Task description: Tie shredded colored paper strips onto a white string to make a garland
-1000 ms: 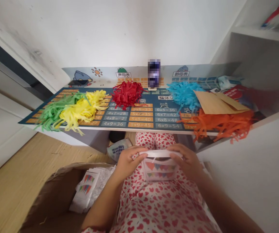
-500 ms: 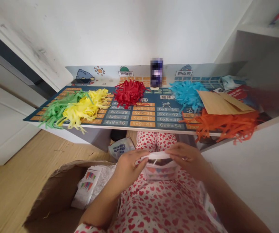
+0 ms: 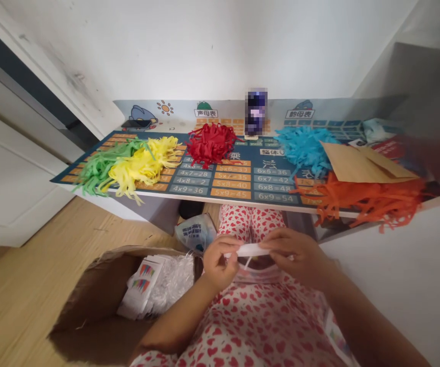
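Observation:
Above my lap, a clear plastic packet (image 3: 260, 276) lies with its mouth parted, and a thin white strand shows at the opening. My left hand (image 3: 220, 261) pinches the left end of the white strip (image 3: 253, 250) along the packet's top edge. At the right end of that strip, my right hand (image 3: 295, 255) grips with thumb and fingers. Both hands are closed on it. What is inside the packet is hard to make out.
On the desk (image 3: 189, 189) lie green (image 3: 99, 165), yellow (image 3: 147, 165), red (image 3: 212, 144), blue (image 3: 307, 148) and orange (image 3: 372, 201) paper tassels. A brown envelope (image 3: 365, 162) covers part of the orange bunch. At lower left stands a cardboard box (image 3: 85, 290) holding printed packets (image 3: 143, 285).
My left hand has rolled further inward, its fingers curling more over the strip's end. The packet's printed front has tipped out of sight. The view has shifted slightly.

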The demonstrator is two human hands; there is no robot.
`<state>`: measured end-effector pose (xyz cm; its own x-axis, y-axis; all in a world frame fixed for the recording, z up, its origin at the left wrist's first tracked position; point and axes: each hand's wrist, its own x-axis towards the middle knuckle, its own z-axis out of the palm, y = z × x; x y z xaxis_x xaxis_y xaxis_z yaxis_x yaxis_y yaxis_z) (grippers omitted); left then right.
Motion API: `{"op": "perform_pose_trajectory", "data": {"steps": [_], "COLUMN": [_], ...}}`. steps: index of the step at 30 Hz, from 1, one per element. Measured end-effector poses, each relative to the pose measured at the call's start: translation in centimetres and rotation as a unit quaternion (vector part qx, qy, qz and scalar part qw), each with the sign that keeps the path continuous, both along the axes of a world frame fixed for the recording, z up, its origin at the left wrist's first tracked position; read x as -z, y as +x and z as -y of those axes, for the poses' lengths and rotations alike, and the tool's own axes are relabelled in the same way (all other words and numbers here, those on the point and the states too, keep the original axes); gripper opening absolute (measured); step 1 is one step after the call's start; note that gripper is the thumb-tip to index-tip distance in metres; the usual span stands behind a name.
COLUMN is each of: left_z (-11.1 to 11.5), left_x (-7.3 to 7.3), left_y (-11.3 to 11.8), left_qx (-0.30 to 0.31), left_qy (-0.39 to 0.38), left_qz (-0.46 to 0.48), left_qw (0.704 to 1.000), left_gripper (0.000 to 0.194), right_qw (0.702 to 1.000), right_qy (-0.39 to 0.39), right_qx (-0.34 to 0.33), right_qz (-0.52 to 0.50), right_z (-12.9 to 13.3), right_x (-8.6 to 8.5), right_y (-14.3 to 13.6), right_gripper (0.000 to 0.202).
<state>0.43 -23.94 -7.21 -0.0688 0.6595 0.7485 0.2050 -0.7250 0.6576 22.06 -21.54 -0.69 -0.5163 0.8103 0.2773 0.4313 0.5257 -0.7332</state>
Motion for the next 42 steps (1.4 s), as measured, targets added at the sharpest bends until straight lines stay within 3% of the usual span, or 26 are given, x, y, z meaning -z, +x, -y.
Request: {"op": "perform_pose_trajectory", "data": {"steps": [7, 10, 12, 14, 17, 21, 23, 25, 27, 29, 32, 36, 42], "left_z": [-0.6, -0.4, -0.2, -0.2, -0.5, -1.5, -1.9, -2.3, -2.6, -2.8, -3.1, -3.7, -4.7], "left_x": [-0.7, -1.2, -1.8, -2.7, -4.2, -5.5, -5.7, -5.7, -5.8, -5.9, -6.4, -7.1, -8.8], "left_y": [-1.6, -1.8, -1.6, -1.1, 0.0, 1.2, 1.2, 1.0, 0.7, 0.6, 0.7, 1.1, 1.8], "left_qx": [0.068, 0.049, 0.0, -0.073, -0.152, -0.174, -0.166, -0.154, -0.145, -0.136, -0.121, -0.081, 0.062], "left_qy": [-0.011, -0.027, -0.033, -0.016, 0.02, 0.046, 0.071, 0.08, 0.07, 0.065, 0.064, 0.045, -0.031], "left_qz": [-0.041, -0.062, -0.131, -0.252, -0.42, -0.527, -0.542, -0.551, -0.567, -0.588, -0.622, -0.651, -0.657], "left_qw": [0.997, 0.997, 0.991, 0.965, 0.895, 0.83, 0.821, 0.816, 0.808, 0.795, 0.771, 0.754, 0.751], "left_gripper": [0.013, 0.007, 0.004, 0.008, 0.019, 0.035, 0.036, 0.038, 0.04, 0.044, 0.055, 0.048, 0.041], "right_qw": [0.999, 0.999, 0.999, 0.999, 0.999, 0.999, 0.991, 0.974, 0.965, 0.963, 0.965, 0.973, 0.975], "right_qy": [-0.019, -0.021, -0.022, -0.013, 0.016, 0.011, -0.003, -0.02, -0.057, -0.098, -0.104, -0.093, -0.105], "right_qx": [-0.031, -0.03, -0.033, -0.035, -0.045, -0.032, 0.048, 0.138, 0.204, 0.232, 0.231, 0.204, 0.185], "right_qz": [0.021, 0.025, 0.023, 0.023, 0.024, -0.037, -0.127, -0.179, -0.152, -0.096, -0.063, -0.057, -0.061], "right_z": [-0.8, -0.8, -0.8, -0.8, -0.8, -0.3, 0.4, 1.3, 2.3, 2.9, 2.9, 2.3, 2.3], "right_x": [-0.8, -0.9, -1.1, -1.2, -1.4, -0.2, 1.3, 3.3, 5.0, 6.2, 6.7, 6.1, 5.7], "right_y": [0.1, -0.3, -0.5, -0.8, -1.1, -1.1, -0.9, -0.5, -0.3, -0.2, 0.0, 0.4, 0.6], "right_gripper": [0.016, 0.016, 0.016, 0.017, 0.021, 0.026, 0.02, 0.04, 0.057, 0.048, 0.03, 0.022, 0.028]}}
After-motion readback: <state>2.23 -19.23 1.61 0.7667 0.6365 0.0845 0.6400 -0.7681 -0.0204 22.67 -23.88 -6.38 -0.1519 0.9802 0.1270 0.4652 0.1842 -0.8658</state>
